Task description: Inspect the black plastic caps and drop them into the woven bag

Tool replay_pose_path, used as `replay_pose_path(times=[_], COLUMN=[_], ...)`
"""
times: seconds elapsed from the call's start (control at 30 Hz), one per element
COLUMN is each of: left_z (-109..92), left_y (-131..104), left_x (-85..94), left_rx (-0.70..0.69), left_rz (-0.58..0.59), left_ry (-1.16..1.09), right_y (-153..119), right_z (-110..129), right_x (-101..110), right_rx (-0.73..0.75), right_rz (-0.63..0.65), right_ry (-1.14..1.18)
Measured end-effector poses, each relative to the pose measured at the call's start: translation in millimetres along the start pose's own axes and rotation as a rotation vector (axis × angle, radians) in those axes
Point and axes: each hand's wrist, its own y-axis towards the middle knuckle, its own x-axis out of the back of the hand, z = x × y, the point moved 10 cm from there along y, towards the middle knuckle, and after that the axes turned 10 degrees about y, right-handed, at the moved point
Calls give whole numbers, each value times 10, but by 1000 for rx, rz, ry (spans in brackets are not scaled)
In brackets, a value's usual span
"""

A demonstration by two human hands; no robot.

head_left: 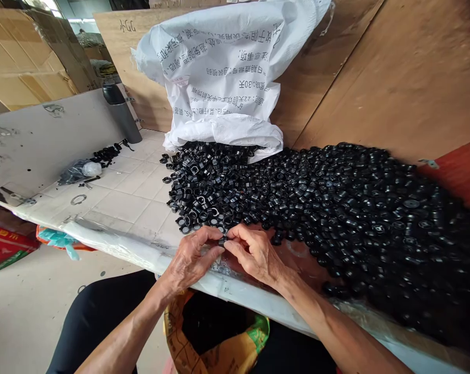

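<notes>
My left hand (190,257) and my right hand (256,254) meet at the table's near edge, fingertips pinched together on one small black plastic part (222,241). Just beyond them lies a big heap of the same small black ring-shaped parts (336,208), spreading far to the right. A white woven sack (227,72) with printed text lies tipped at the back, its mouth spilling parts onto the heap.
A dark bottle (121,111) stands at the back left, with a small cluster of black parts (106,153) and a crumpled plastic bag (79,170) nearby. A yellow sack (219,337) sits open below the table edge between my knees. Wooden boards (394,72) wall the back.
</notes>
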Motion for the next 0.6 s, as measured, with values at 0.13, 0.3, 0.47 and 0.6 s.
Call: replay_pose_path(times=[0.13,0.3,0.47,0.6], left_z=[-139,-245,22,95], left_y=[-35,-3,108,170], left_x=[1,-67,-48,-160], left_rx=[-75,-52,164,120], left_rz=[38,152,24,34], left_ry=[66,189,287,426], right_y=[1,26,28,38], right_z=[-92,-185,-219,-150], right_x=[-81,196,229,149], right_rx=[-155,-134,-58,20], right_rz=[97,-136,-178,-98], right_ry=[20,-139,-184,-230])
